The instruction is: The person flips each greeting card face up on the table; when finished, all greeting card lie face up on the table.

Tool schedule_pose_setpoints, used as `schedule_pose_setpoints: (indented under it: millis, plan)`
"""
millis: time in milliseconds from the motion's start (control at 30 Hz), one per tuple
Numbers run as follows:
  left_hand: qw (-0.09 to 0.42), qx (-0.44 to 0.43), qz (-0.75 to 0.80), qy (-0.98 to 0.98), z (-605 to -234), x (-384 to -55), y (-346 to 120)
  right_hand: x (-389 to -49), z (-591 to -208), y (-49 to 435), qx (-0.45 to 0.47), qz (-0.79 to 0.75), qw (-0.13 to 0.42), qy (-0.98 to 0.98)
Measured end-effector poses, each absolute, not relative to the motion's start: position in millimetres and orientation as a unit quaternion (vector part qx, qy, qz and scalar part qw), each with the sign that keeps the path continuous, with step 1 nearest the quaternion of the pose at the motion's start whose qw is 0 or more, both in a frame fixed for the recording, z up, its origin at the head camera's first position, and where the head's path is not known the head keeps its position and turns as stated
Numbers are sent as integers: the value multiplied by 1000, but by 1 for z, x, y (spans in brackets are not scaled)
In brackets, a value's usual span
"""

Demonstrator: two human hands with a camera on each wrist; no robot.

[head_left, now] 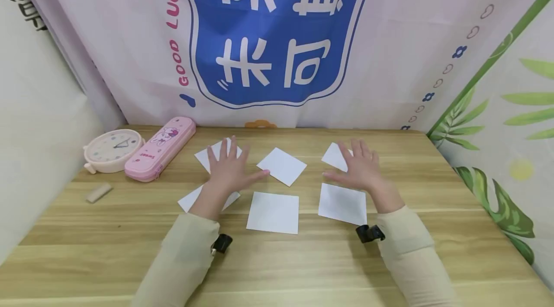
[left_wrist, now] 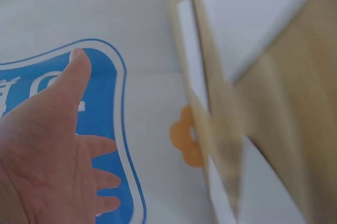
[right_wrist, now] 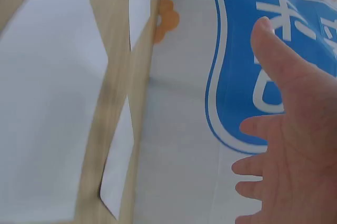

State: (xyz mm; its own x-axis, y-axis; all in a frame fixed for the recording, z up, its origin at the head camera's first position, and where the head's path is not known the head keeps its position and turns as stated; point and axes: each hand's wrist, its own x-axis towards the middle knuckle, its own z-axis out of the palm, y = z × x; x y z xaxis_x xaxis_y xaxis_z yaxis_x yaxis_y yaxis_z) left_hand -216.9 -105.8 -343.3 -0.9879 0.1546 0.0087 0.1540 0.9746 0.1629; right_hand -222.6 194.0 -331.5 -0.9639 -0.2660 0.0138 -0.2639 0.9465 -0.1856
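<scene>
Several blank white cards lie in two rows on a wooden table. My left hand is held over the left ones with fingers spread, partly covering a back card and a front card. Between the hands are a back middle card and a front middle card. My right hand, fingers also spread, overlaps the back right card, while the front right card lies just below it. Both wrist views show the palms holding nothing and raised off the table.
At the back left, a round clock lies face up beside a pink pencil case. A small beige cylinder is in front of them. Printed cloth hangs along the table's back edge, with more cloth at both sides.
</scene>
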Motion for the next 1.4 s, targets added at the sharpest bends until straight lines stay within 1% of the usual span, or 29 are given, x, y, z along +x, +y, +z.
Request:
schedule_pose_setpoints:
  millis: [167, 367, 600, 867, 1067, 1167, 1300, 1400]
  plan:
    - [13, 96, 126, 987, -340, -239, -83, -230, -335, 219, -132, -118, 4, 984]
    - [11, 110, 173, 979, -350, -262, -58, -234, -340, 236, -121, -153, 19, 981]
    - [15, 120, 173, 978, -358, -276, -25, -248, -346, 244, -116, -193, 23, 974]
    - [5, 147, 242, 959, -375, -293, 7, -261, -353, 255, -113, -246, 42, 962]
    - [5, 147, 266, 953, -387, -302, 25, -268, -362, 268, -90, -299, 81, 947]
    - [17, 148, 267, 952, -389, -303, 33, -273, -371, 276, -69, -317, 92, 941]
    - [39, 154, 247, 956, -390, -301, 37, -278, -387, 286, -58, -335, 91, 936]
    - [44, 155, 243, 957, -394, -301, 39, -278, -400, 291, -46, -325, 86, 941]
